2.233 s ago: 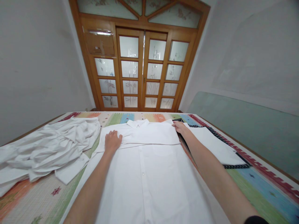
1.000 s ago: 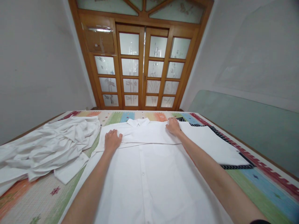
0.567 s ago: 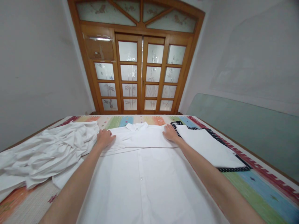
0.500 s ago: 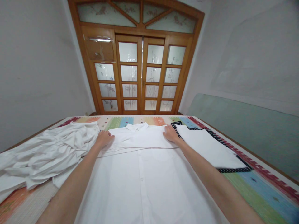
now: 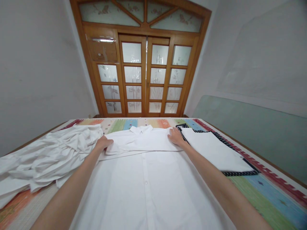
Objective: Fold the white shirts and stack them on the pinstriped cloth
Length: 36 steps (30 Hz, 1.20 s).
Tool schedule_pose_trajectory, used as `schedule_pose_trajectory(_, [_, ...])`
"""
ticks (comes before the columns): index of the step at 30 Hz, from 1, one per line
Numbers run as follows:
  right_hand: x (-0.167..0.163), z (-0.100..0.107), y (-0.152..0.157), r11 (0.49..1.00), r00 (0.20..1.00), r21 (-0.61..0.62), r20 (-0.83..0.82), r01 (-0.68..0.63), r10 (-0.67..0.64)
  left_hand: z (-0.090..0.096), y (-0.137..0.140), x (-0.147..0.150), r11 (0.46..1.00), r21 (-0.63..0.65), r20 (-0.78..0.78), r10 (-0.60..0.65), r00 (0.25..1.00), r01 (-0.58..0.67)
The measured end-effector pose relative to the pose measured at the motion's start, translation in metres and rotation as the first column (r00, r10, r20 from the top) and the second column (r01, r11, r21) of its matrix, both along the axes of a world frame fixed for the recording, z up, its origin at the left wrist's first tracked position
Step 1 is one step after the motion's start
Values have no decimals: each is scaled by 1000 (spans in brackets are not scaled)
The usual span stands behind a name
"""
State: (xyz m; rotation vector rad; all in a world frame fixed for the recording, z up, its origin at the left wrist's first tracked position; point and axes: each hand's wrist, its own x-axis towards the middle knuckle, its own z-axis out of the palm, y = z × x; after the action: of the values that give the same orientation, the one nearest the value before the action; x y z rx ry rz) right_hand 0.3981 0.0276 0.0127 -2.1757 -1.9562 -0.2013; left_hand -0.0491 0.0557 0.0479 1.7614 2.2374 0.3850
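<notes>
A white button-up shirt [image 5: 124, 185] lies front up before me, its collar [image 5: 141, 129] at the far end. Its sleeves [image 5: 141, 145] are laid across the chest in a flat band. At the left end of that band my left hand [image 5: 104, 143] is closed on the cloth, thumb on top, the other fingers mostly hidden. My right hand [image 5: 176, 137] grips the shirt's right shoulder edge with bent fingers, some of them out of sight.
A crumpled white garment [image 5: 55, 150] is heaped on the left. To the right lies a folded white piece [image 5: 211, 150] on a black, white-patterned cloth [image 5: 242, 173]. A striped colourful cover [image 5: 268, 195] is underneath. Beyond stand wooden glazed doors [image 5: 145, 76]; a pale green panel [image 5: 251, 127] runs along the right.
My left hand has shifted slightly left and down at the end of the sleeve band. My right hand has barely moved. The shirt's left edge has spread a little outward.
</notes>
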Motion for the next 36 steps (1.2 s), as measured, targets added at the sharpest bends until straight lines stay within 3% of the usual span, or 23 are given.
schedule_pose_trajectory(5, [-3,0,0,1000,1000,-17,5,-23,23,4,-14,7,988,104,223,92,970,-118])
schedule_pose_trajectory(9, [-7,4,-3,999,999,-31,47,-24,25,7,-30,11,972,98,484,143,863,-216])
schedule_pose_trajectory(12, [-12,12,-4,999,995,-26,87,-40,42,5,-38,8,968,125,608,98,788,-216])
schedule_pose_trajectory(17, [-25,30,9,989,985,0,95,-147,146,-5,-41,0,945,270,538,9,843,-182])
schedule_pose_trajectory(21, [-34,37,30,972,972,-66,65,-224,228,-12,-41,-1,934,310,479,7,878,-177])
schedule_pose_trajectory(29, [-28,29,48,984,982,-111,112,-141,153,-28,-50,3,929,314,446,38,894,-196])
schedule_pose_trajectory(36, [-16,29,48,980,969,-176,208,-98,134,-32,-52,7,937,286,461,50,886,-202])
